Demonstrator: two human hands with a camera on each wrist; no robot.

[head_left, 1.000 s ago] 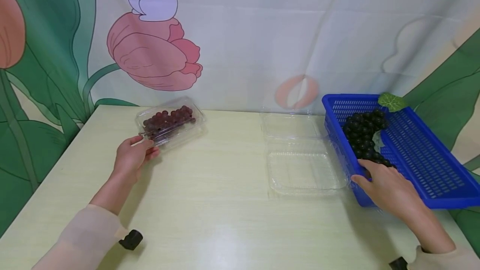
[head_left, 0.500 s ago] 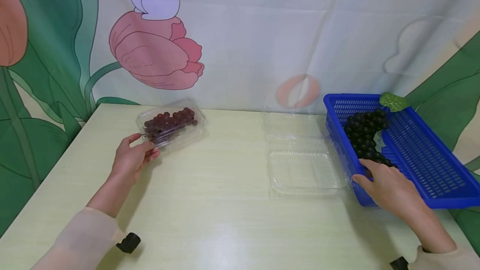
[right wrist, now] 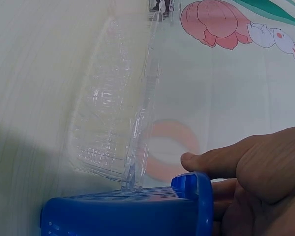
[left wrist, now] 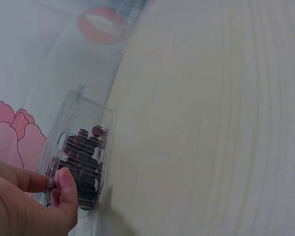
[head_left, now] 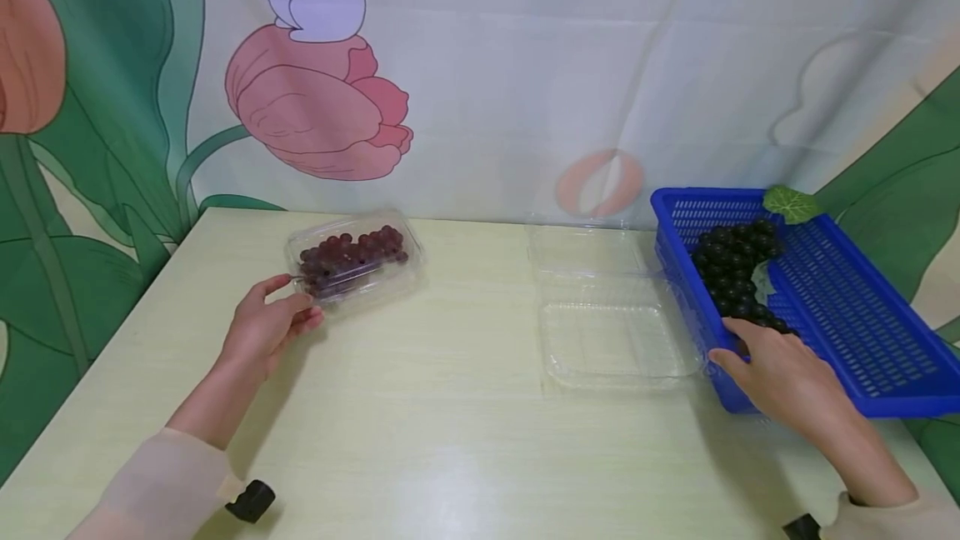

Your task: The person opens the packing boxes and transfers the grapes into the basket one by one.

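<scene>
At the far left of the table, a clear plastic clamshell box (head_left: 397,277) holds a bunch of dark red grapes (head_left: 348,252). My left hand (head_left: 262,323) pinches its near left corner between thumb and finger, as the left wrist view also shows at the box's edge (left wrist: 51,189). On the right, my right hand (head_left: 787,373) grips the left wall of a blue plastic basket (head_left: 885,273), thumb outside and fingers over the rim. A bunch of black grapes (head_left: 731,265) lies in the basket along that wall. The right fingertips are hidden.
Between the hands, nearer the basket, lies another clear clamshell box (head_left: 615,344) with its lid (head_left: 585,248) folded back toward the printed curtain (head_left: 480,107). A green leaf (head_left: 791,202) hangs over the basket's far rim. The table (head_left: 435,407) ends at the curtain.
The box of red grapes has shifted slightly right and turned a little, with my left hand still at its corner. My right hand and the basket look still; the head view has swung slightly.
</scene>
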